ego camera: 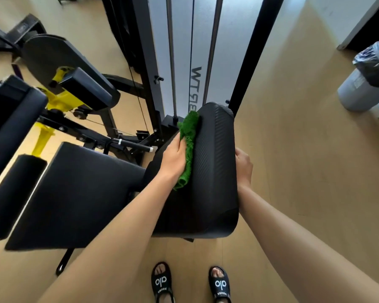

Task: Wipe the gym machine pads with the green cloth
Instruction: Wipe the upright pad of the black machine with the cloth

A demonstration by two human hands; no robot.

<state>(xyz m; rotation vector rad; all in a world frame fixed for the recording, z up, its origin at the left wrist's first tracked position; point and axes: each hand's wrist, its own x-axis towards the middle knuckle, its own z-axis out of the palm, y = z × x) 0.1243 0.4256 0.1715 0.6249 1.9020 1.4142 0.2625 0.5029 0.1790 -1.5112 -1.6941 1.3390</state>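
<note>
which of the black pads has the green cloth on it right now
The ribbed back pad nearest the person; the left hand presses the green cloth on its left side. The other pads are bare.

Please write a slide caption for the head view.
Left hand wipes the back pad with a green cloth; right hand steadies its edge.

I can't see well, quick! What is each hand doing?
Left hand: holds the green cloth against the back pad.
Right hand: grips the back pad's right edge.

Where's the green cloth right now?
Head view, centre: the green cloth lies on the back pad's left edge, under the left hand; the right hand holds the pad's right edge.
</note>
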